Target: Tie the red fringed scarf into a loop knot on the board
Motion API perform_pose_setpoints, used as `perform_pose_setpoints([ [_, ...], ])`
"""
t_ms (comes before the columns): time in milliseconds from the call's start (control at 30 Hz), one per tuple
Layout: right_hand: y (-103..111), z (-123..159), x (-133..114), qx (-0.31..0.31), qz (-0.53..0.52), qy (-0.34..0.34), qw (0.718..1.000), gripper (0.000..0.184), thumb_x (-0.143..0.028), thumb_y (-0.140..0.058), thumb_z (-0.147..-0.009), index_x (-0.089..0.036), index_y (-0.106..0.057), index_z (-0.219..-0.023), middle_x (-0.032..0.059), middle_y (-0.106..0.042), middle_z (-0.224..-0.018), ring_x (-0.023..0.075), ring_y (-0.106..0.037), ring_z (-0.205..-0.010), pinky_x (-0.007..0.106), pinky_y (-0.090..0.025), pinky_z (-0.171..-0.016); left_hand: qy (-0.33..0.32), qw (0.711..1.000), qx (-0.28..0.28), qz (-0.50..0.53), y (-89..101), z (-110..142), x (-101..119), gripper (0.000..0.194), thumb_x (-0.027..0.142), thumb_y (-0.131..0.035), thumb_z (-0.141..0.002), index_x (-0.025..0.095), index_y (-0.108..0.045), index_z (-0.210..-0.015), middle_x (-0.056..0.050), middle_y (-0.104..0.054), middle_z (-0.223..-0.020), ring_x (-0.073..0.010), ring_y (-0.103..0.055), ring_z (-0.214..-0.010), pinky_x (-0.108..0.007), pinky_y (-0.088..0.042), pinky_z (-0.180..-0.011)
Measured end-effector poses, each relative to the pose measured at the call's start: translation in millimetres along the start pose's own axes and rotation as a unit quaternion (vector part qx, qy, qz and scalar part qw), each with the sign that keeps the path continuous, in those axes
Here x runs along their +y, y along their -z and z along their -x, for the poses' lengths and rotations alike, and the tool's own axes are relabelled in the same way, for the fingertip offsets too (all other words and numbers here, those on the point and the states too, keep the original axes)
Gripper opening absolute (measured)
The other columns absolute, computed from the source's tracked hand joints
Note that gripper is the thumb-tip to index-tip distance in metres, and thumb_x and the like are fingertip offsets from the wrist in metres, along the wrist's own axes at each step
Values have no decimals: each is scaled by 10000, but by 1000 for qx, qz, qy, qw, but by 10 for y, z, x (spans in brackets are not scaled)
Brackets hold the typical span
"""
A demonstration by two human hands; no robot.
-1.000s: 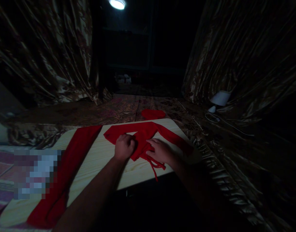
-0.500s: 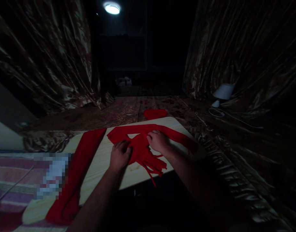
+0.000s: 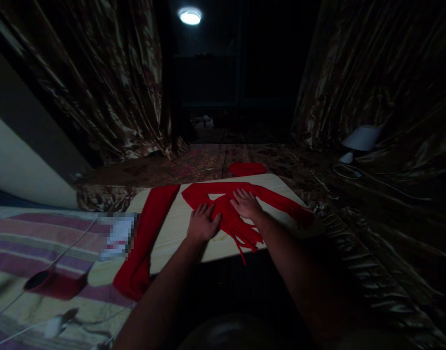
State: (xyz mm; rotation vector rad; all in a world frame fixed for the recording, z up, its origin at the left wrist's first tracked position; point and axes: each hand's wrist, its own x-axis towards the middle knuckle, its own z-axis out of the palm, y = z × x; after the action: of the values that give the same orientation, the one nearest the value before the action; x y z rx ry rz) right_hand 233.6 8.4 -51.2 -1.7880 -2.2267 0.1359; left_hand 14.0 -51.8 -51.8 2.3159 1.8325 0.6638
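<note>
A red fringed scarf lies folded into a loop on a pale wooden board. My left hand lies flat with fingers spread on the scarf's left part, near the small gap in the loop. My right hand rests flat and open on the scarf's middle, just right of the left hand. The scarf's fringe hangs over the board's near edge below my right wrist. A second long red cloth runs down the board's left side and droops off its near corner.
A small red piece lies beyond the board on the patterned cover. A white lamp with a cable sits at the right. Shiny brown curtains hang both sides. A striped blanket with a red cup is at the left.
My left hand went from a closed grip to lying flat with fingers spread. My right hand moved up the scarf and flattened. The view has shifted left.
</note>
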Motion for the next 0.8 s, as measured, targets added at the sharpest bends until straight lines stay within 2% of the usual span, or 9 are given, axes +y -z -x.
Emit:
perform_pose_setpoints([
  [67, 41, 38, -5, 34, -5, 1, 999, 569, -431, -331, -1019, -150, -433, -1503, 103, -370, -1593, 241, -268, -1483, 449, -137, -1218, -5, 1000, -7, 5, 14, 13, -12, 632, 556, -428, -963, 180, -508, -1466, -178, -459, -1526, -352, -362, -1448, -550, -263, -1164],
  [133, 85, 98, -11, 94, -6, -25, 995, 490, -318, -364, -998, -122, -537, -1413, 138, -480, -1508, 250, -366, -1419, 416, -230, -1187, -13, 1000, -8, 7, 18, 23, -27, 610, 535, -403, -980, 178, -507, -1464, -177, -462, -1524, -341, -362, -1450, -545, -266, -1162],
  [233, 139, 185, 25, 173, -12, -130, 976, 397, -220, -455, -922, -122, -646, -1255, 197, -602, -1313, 294, -513, -1262, 413, -372, -1074, -28, 1000, 6, 12, 15, 21, -52, 563, 488, -391, -994, 164, -546, -1427, -166, -509, -1491, -318, -394, -1431, -512, -286, -1162],
  [300, 159, 215, 99, 184, -42, -212, 959, 334, -193, -511, -871, -145, -686, -1151, 190, -654, -1191, 292, -602, -1121, 391, -443, -969, -35, 999, 26, 32, 14, 7, -77, 520, 455, -428, -983, 151, -598, -1370, -163, -573, -1429, -295, -461, -1382, -463, -317, -1157],
  [367, 163, 222, 210, 174, -89, -252, 948, 274, -159, -528, -838, -168, -705, -1047, 144, -702, -1079, 254, -656, -994, 341, -475, -882, -25, 996, 50, 75, 17, -15, -112, 471, 412, -481, -958, 144, -637, -1313, -153, -639, -1343, -269, -549, -1289, -404, -378, -1121],
  [467, 136, 226, 387, 171, -147, -226, 948, 242, -119, -517, -818, -191, -702, -955, 68, -741, -971, 195, -680, -900, 272, -479, -818, 31, 984, 87, 155, 36, -42, -167, 403, 293, -529, -908, 139, -662, -1256, -130, -707, -1219, -238, -635, -1142, -353, -461, -1026],
  [533, 102, 235, 475, 176, -167, -200, 949, 217, -131, -521, -821, -193, -702, -925, 52, -747, -939, 178, -681, -865, 253, -477, -787, 71, 975, 99, 187, 58, -45, -189, 356, 218, -523, -879, 145, -699, -1180, -118, -732, -1155, -224, -658, -1081, -337, -481, -980],
  [633, 50, 237, 542, 180, -182, -179, 950, 178, -177, -537, -837, -181, -707, -889, 64, -746, -893, 182, -676, -820, 258, -474, -756, 107, 970, 92, 199, 90, -32, -193, 273, 211, -521, -878, 170, -756, -1011, -111, -761, -1035, -219, -678, -1003, -325, -491, -919],
  [800, 48, 203, 525, 179, -152, -172, 957, 173, -199, -551, -835, -171, -719, -865, 88, -742, -864, 207, -663, -789, 288, -455, -727, 117, 967, 103, 202, 109, -23, -175, 237, 202, -555, -857, 183, -763, -969, -100, -771, -967, -209, -688, -913, -306, -491, -851],
])
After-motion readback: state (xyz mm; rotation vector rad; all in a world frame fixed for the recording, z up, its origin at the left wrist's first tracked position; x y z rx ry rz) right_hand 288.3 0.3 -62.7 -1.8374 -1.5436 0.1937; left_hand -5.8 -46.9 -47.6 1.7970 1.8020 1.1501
